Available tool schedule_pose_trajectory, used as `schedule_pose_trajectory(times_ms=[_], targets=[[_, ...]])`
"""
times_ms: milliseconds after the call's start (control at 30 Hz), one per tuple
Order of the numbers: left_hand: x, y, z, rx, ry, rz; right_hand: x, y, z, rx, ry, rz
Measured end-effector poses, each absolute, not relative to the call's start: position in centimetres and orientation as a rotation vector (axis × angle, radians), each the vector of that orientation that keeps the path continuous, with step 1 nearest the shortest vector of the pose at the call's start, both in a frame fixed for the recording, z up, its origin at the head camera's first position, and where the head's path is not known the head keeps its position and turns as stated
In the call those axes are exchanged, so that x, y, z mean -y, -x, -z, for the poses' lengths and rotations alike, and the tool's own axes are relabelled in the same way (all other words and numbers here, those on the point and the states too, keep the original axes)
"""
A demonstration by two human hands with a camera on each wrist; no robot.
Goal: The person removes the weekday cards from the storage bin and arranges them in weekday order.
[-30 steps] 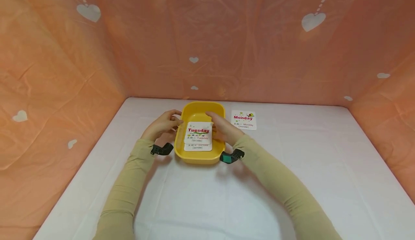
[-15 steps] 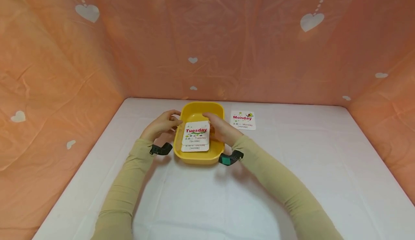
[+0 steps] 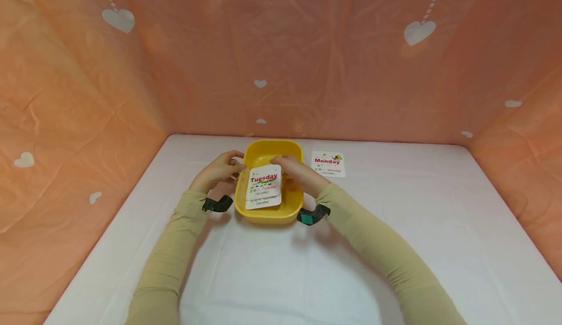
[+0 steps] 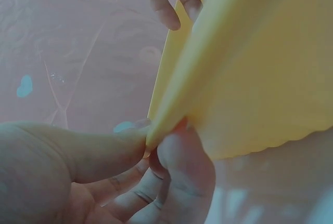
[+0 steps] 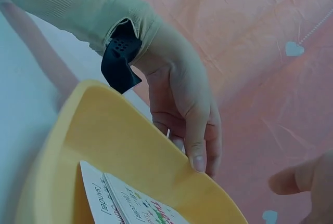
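Observation:
A yellow plastic tray (image 3: 293, 207) stands on the white table. Inside it, a card marked Tuesday (image 3: 264, 181) overlaps a card reading Sunday (image 3: 266, 202), both slightly tilted; the right wrist view shows them as a small stack. My left hand (image 3: 218, 172) pinches the tray's left rim between thumb and finger, as the left wrist view shows up close. Reaching over the right side, my right hand (image 3: 303, 176) has its fingers at the cards' right edge, with the thumb apart from the fingers. Its fingertips at the cards are partly hidden.
A Monday card (image 3: 328, 164) lies on the table right of the tray. Orange cloth (image 3: 298, 61) with white hearts hangs behind and at both sides of the white tabletop (image 3: 281, 271). A black wrist strap (image 3: 218, 204) is on the left arm.
The cards have slid a little left within the tray and turned slightly, with my right hand shifting left alongside them. My left hand keeps its grip on the rim.

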State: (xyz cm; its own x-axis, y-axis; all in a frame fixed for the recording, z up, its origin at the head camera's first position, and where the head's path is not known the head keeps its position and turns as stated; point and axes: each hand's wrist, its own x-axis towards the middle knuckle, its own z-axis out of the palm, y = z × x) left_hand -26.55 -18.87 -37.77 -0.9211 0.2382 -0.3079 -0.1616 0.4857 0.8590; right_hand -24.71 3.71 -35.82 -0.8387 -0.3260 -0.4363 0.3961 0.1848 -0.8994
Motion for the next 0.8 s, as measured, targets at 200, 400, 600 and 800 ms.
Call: schedule_pose_trajectory(times_ms=[200, 400, 600, 800], targets=[[18.8, 26.6, 37.7, -2.339, -0.068, -1.425, -4.3, 24.7, 35.8, -2.009, -0.019, 1.639], [18.7, 26.6, 37.7, -2.334, -0.057, -1.429, -4.6, 25.4, 35.9, -2.159, 0.078, 1.516], [18.5, 26.6, 37.8, -2.329, -0.072, -1.433, -4.4, 26.2, 36.3, -2.309, 0.22, 1.429], [18.4, 26.6, 37.6, -2.338, -0.078, -1.433, -4.5, 26.7, 36.1, -2.317, 0.192, 1.392]])
